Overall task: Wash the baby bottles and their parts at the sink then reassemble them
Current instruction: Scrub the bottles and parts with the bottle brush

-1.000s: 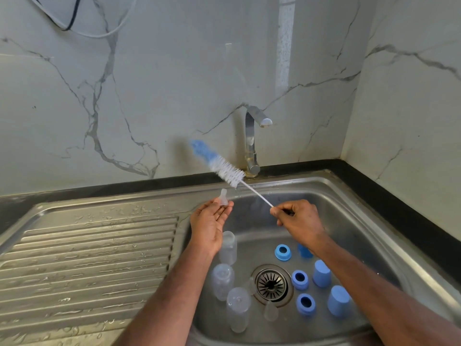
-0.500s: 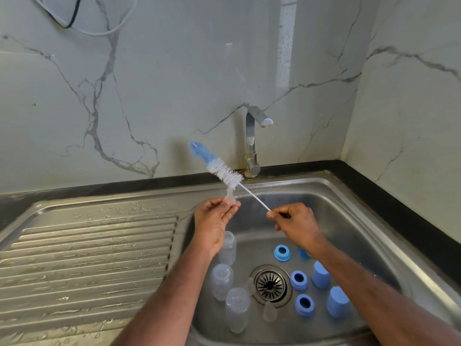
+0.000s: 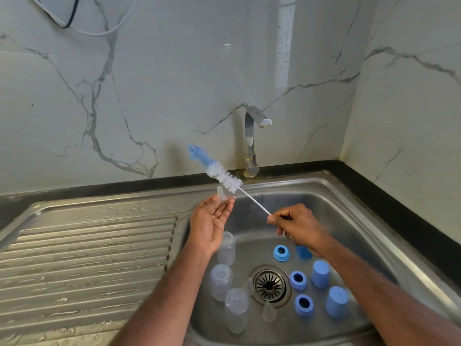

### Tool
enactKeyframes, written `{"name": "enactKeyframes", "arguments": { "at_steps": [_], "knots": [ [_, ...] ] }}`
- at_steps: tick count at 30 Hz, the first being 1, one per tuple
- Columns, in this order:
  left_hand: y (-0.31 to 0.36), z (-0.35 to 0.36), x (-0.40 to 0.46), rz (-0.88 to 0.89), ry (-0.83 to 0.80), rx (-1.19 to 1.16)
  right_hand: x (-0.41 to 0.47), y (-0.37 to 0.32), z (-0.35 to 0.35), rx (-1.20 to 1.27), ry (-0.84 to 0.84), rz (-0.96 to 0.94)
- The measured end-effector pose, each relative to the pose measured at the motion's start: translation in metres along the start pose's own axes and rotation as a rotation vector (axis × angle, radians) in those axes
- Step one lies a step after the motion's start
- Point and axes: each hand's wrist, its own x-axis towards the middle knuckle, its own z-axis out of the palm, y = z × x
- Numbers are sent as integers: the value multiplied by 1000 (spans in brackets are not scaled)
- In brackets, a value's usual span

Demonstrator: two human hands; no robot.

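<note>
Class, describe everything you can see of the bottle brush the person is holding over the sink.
The bottle brush has a thin white wire-like handle, a band of white bristles and a fluffy blue tip. It slants up and to the left above the sink, tip toward the marble wall. The right hand pinches its lower handle end. Its white bristles meet a small clear teat held at the fingertips of the left hand.
</note>
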Motion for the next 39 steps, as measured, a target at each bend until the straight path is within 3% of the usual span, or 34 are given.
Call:
{"name": "enactKeyframes", "arguments": {
  "at_steps": [3, 7, 12, 16, 19, 24, 28, 35, 39],
  "knots": [
    [-1, 0, -3, -22, -22, 74, -1, 0, 10, -23, -99, 25],
    [-13, 10, -7, -48, -103, 152, 1, -4, 15, -55, 16, -27],
    [-9, 4, -3, -32, -30, 55, -1, 2, -6, 93, -46, 17],
    [-13, 0, 0, -29, -45, 157, 3, 2, -3, 36, -1, 9],
    [-19, -1, -1, 15, -86, 413, 10, 6, -17, -15, 36, 36],
    [-33, 0, -8, 185, -180, 937, 7, 24, -54, 20, -162, 147],
    [-52, 4, 1, 293, -235, 1332, 10, 32, -58, -4, -176, 186],
    [-86, 13, 26, 112, -386, 1870, 15, 43, -67, 45, -190, 259],
    [-101, 14, 36, 22, -410, 2050, 23, 48, -68, 65, -180, 288]
  ]
}}
